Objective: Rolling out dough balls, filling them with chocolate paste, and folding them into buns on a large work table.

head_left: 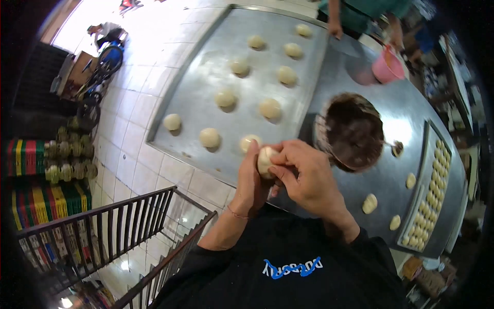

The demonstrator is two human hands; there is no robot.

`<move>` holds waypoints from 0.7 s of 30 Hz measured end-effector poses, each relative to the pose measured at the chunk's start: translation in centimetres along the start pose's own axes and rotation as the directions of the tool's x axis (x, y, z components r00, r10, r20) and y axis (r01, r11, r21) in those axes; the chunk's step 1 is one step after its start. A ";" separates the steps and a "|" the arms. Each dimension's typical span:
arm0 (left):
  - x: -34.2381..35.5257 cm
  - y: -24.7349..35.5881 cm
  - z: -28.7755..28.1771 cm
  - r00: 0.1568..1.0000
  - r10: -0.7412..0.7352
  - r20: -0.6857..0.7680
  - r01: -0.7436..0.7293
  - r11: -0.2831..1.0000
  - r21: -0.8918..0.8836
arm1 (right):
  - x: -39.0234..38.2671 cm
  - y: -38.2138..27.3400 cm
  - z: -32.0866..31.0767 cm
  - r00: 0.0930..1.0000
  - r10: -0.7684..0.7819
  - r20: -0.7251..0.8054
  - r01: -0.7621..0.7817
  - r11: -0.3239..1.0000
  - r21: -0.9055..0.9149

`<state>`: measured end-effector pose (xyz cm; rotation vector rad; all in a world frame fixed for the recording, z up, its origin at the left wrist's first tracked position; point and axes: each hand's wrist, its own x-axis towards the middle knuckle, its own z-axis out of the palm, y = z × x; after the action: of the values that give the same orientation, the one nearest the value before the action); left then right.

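Observation:
Between both hands, over the near edge of a metal tray (193, 87), I hold a pale dough ball (266, 161). My left hand (251, 180) cups it from the left, while the fingers and thumb of my right hand (306, 170) pinch its upper right side. Just behind my fingers, another dough ball (249, 143) rests on the tray, partly covered. Several more round dough balls (225, 98) sit apart from each other across the tray. To the right stands a bowl of dark brown filling (355, 131).
Loose dough pieces (369, 203) lie on the metal table (355, 180), near a narrow tray (411, 226) with rows of small dough pieces. A co-worker's hand (395, 41) is at a pink bucket (387, 67). A dark railing (134, 216) stands at the left; a spoon (396, 148) is beside the bowl.

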<state>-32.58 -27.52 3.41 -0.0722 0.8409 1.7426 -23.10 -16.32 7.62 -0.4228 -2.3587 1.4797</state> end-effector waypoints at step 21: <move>13.2 23.0 -18.8 0.870 0.491 0.050 -0.204 0.266 0.942 | 28.2 10.5 24.3 0.979 0.151 -0.135 -0.188 0.923 -0.335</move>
<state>-63.86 -29.62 -5.09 0.7620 2.1154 1.3649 -58.05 -19.97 -8.61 -0.7917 -2.5508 1.0697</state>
